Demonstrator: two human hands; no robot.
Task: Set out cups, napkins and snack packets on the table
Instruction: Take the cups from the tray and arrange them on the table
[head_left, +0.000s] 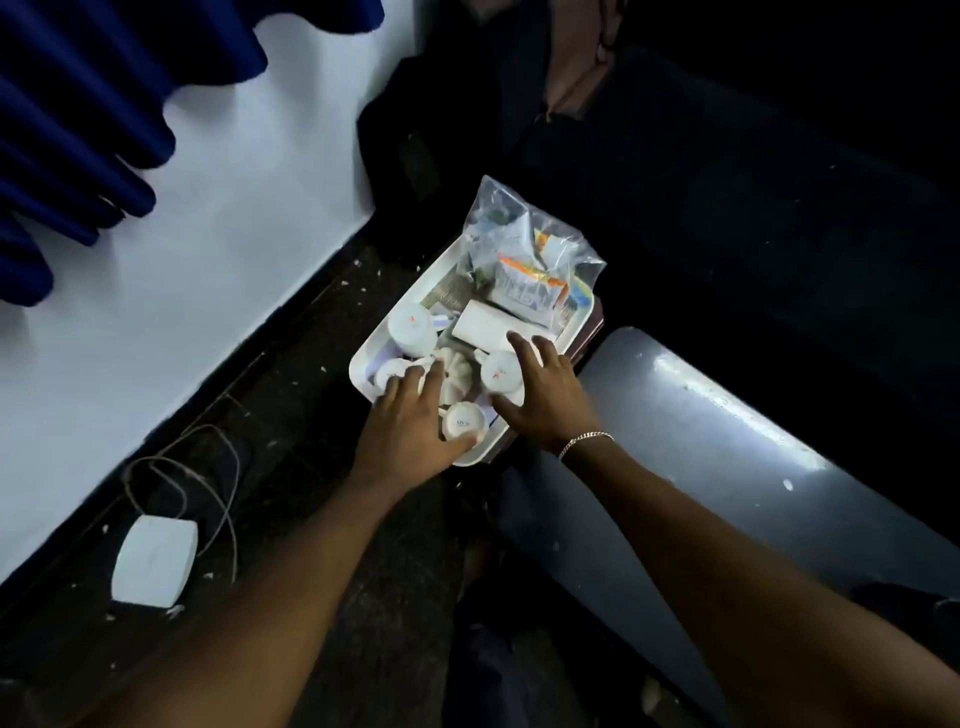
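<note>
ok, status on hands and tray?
Left hand, right hand open over white cups. Tray still loaded; snack bag unopened. Nothing blocking.

A white wall (218, 218) fills the upper left. Against it, at the top left, hang the dark blue folds of a curtain (78, 114). Below the wall, a dark speckled floor (291, 395) runs alongside its base. On that floor, near the foot of the wall, lies a white box (154, 561) with rounded corners; a thin cable (182, 467) loops on the floor between box and wall. Well right of the wall, a grey padded seat (727, 467) with a worn, glossy surface slants across the lower right. Above the seat, far from the wall, the space is too dark to make out; something dark stands at the wall's right edge.
</note>
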